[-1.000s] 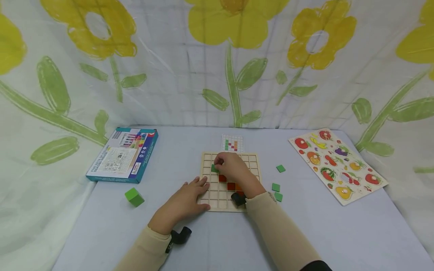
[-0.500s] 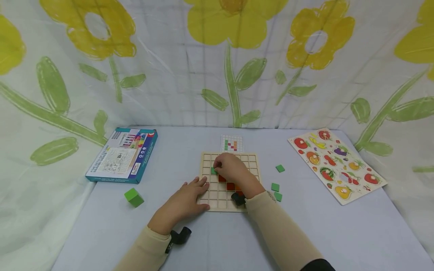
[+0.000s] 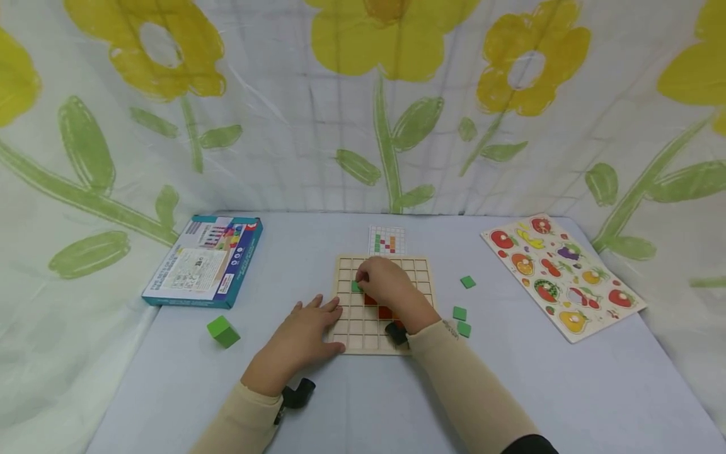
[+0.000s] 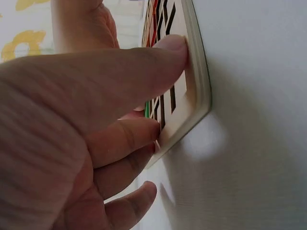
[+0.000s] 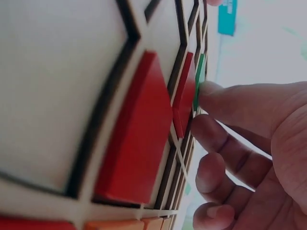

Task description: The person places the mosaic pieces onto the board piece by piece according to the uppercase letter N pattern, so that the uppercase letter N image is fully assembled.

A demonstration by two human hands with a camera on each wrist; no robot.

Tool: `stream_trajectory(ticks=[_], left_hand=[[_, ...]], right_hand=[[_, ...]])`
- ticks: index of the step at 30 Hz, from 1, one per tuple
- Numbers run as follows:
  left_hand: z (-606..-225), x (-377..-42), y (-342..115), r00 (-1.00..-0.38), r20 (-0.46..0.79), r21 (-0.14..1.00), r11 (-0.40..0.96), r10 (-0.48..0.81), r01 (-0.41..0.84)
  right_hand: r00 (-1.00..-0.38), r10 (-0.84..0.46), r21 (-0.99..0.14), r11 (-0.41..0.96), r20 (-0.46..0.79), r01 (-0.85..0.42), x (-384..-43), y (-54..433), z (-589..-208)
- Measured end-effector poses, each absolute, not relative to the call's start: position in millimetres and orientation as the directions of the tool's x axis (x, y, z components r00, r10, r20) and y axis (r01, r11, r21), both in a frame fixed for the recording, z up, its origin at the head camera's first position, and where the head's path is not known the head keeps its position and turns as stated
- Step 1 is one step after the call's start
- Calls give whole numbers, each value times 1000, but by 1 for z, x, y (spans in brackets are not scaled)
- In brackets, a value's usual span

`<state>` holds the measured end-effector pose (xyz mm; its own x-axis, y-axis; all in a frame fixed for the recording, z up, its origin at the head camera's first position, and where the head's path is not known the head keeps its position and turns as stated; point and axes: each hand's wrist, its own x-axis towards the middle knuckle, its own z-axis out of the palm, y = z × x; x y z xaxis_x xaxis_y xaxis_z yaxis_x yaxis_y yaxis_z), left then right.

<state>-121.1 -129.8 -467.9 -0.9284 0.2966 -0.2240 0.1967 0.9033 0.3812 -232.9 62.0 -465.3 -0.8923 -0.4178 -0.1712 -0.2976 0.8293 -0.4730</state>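
Note:
A wooden grid board [image 3: 357, 343] lies mid-table with coloured square tiles in some cells. My left hand [image 3: 297, 337] lies at its left side with fingers spread; in the left wrist view the thumb [image 4: 144, 72] rests on the board's rim. My right hand [image 3: 388, 287] reaches across the board, thumb and forefinger brought together at a green tile [image 3: 355, 286] in the upper left part. The right wrist view shows the thumb tip against the green tile [image 5: 199, 81], partly covering it. Red tiles [image 5: 139, 139] sit in nearby cells. Orange tiles [image 5: 115, 225] show at that view's bottom.
A pattern card [image 3: 387, 239] lies behind the board. Loose green tiles [image 3: 460, 313] lie right of it. A green cube [image 3: 224, 331] and a blue-edged box [image 3: 203, 261] are at left. A fruit-picture board [image 3: 561, 277] lies at the right, and a flowered curtain [image 3: 283, 126] hangs behind.
My left hand has shifted slightly left along the board's edge. The right hand stays at the green tile with hardly any movement.

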Motion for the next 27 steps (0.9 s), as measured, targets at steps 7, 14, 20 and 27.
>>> stream_trajectory(ticks=[7, 14, 20, 27], left_hand=[[-467, -121, -132, -928, -250, 426, 892, 276, 150], [-468, -120, -128, -931, -252, 415, 899, 263, 141], [-468, -120, -127, -933, -247, 423, 895, 261, 139], [-467, -121, -126, -932, -249, 418, 897, 263, 142]], right_hand=[[-903, -418, -535, 787, -98, -307, -228, 80, -461], [-978, -206, -603, 777, 29, -181, -222, 171, -447], [-997, 17, -566, 823, -69, 54, -219, 249, -462], [-969, 124, -530, 818, -215, 223, -208, 279, -479]])
